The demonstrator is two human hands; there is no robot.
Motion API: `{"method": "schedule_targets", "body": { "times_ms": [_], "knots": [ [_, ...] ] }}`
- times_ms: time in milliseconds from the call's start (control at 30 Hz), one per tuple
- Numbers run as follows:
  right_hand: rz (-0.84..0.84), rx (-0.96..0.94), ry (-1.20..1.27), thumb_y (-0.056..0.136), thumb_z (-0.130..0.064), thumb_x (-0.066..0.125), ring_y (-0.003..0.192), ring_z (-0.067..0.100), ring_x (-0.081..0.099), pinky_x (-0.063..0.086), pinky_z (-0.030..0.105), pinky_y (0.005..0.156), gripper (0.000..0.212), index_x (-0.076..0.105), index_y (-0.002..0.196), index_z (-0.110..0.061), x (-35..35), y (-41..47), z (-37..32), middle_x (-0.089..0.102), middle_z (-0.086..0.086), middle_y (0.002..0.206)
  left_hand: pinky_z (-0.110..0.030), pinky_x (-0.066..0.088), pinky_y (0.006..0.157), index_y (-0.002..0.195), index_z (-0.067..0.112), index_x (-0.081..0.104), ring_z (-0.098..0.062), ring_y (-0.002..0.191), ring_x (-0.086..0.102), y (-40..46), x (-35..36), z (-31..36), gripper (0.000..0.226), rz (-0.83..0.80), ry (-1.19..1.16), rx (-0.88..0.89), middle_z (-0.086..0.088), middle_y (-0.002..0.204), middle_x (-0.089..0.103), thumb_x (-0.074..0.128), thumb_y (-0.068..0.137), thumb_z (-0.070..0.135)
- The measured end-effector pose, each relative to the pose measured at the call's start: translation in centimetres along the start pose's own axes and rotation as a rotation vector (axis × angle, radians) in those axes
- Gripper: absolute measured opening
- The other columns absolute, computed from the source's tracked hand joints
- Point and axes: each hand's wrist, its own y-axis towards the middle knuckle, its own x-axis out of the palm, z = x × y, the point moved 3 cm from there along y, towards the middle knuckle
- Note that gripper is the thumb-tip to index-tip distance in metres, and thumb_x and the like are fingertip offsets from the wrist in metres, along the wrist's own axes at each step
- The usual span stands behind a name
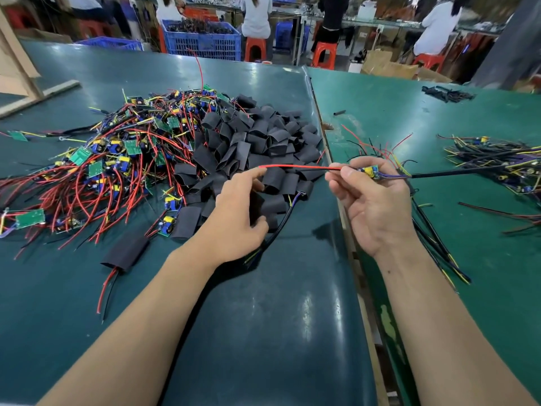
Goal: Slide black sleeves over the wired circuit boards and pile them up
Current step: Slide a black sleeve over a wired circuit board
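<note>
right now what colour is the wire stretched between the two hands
Red wire, running from the left hand to the right hand; only the head view shows it.
</note>
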Motion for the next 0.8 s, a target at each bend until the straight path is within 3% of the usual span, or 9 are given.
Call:
{"method": "schedule_targets", "body": {
  "times_ms": [100, 200, 333, 467, 567, 667, 800],
  "knots": [
    [0.078, -0.017, -0.117, 0.09, 0.012, 0.053, 0.067, 0.024, 0.071, 0.057, 0.025, 0.064, 0.021, 0.055, 0.091, -0.009, -0.3, 0.0, 0.2, 0.07, 0.011, 0.075, -0.045, 0.032, 0.111, 0.146, 0.018, 0.036, -0.02, 0.127, 0.041, 0.0, -0.4, -0.4, 0.071, 0.062, 0.089, -0.011, -0.002, 0.132, 0.049, 0.07, 0.084, 0.021],
    [0.124, 0.007, -0.151, 0.091, 0.013, 0.048, 0.065, 0.023, 0.071, 0.058, 0.027, 0.065, 0.022, 0.052, 0.092, -0.009, -0.6, 0.2, 0.4, 0.067, 0.009, 0.072, -0.046, 0.038, 0.104, 0.127, 0.018, 0.06, -0.026, 0.119, 0.048, 0.1, -0.6, -0.6, 0.048, 0.164, 0.3, -0.014, -0.001, 0.121, 0.06, 0.068, 0.085, 0.038],
    [0.111, 0.033, -0.141, 0.089, 0.014, 0.055, 0.066, 0.023, 0.071, 0.058, 0.026, 0.066, 0.021, 0.054, 0.087, -0.007, -0.6, 0.2, 0.6, 0.068, 0.01, 0.067, -0.034, 0.044, 0.095, 0.114, 0.019, 0.07, -0.025, 0.106, 0.055, 0.2, -0.7, -1.0, 0.038, 0.195, 0.328, -0.092, -0.002, 0.11, 0.059, 0.072, 0.083, 0.041],
    [0.118, 0.046, -0.118, 0.087, 0.014, 0.059, 0.068, 0.025, 0.072, 0.057, 0.023, 0.065, 0.02, 0.056, 0.084, -0.006, -0.8, 0.3, 0.7, 0.067, 0.01, 0.067, -0.034, 0.049, 0.086, 0.111, 0.02, 0.07, -0.023, 0.094, 0.059, 0.0, -1.2, -1.2, 0.037, 0.178, 0.292, -0.09, 0.001, 0.104, 0.059, 0.072, 0.082, 0.042],
    [0.163, 0.024, -0.102, 0.087, 0.014, 0.057, 0.065, 0.024, 0.071, 0.057, 0.024, 0.063, 0.022, 0.055, 0.089, -0.007, -1.1, 0.5, 0.7, 0.065, 0.008, 0.067, -0.032, 0.045, 0.09, 0.118, 0.02, 0.069, -0.023, 0.098, 0.057, 0.0, -0.9, -1.4, 0.034, 0.103, 0.3, -0.088, 0.002, 0.107, 0.057, 0.068, 0.089, 0.037],
    [0.216, -0.002, -0.11, 0.087, 0.014, 0.058, 0.061, 0.021, 0.07, 0.057, 0.023, 0.062, 0.022, 0.056, 0.089, -0.007, -1.5, 0.7, 0.7, 0.066, 0.002, 0.06, -0.031, 0.042, 0.097, 0.13, 0.019, 0.063, -0.022, 0.106, 0.055, -0.1, -1.1, -1.2, 0.047, 0.077, 0.293, -0.047, 0.0, 0.112, 0.061, 0.071, 0.087, 0.036],
    [0.235, 0.006, -0.108, 0.086, 0.014, 0.059, 0.063, 0.021, 0.071, 0.056, 0.023, 0.062, 0.021, 0.057, 0.086, -0.007, -1.8, 0.8, 0.8, 0.067, 0.008, 0.061, -0.035, 0.043, 0.101, 0.126, 0.017, 0.066, -0.022, 0.111, 0.054, -0.4, -1.6, -1.2, 0.043, 0.021, 0.303, -0.059, -0.002, 0.115, 0.058, 0.071, 0.086, 0.032]
  ]
}}
